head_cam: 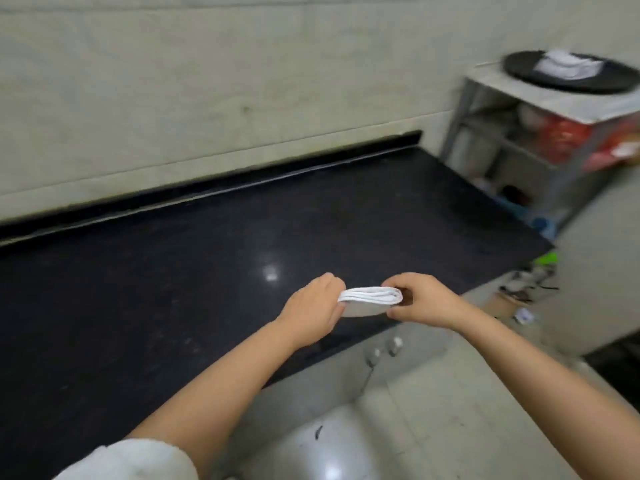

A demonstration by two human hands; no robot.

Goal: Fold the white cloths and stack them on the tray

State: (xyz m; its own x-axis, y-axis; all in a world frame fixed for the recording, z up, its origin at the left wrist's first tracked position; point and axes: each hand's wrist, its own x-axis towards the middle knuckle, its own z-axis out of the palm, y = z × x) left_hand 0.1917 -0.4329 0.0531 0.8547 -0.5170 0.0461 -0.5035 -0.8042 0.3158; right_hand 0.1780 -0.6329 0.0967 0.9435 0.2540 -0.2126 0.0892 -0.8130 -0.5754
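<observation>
Head view: folded white cloth held between both hands.

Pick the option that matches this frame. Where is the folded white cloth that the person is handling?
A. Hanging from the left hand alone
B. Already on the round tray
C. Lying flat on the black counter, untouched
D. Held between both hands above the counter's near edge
D: the folded cloth is pinched at its ends by the left hand and the right hand, above the counter; the tray holds other cloths.
</observation>
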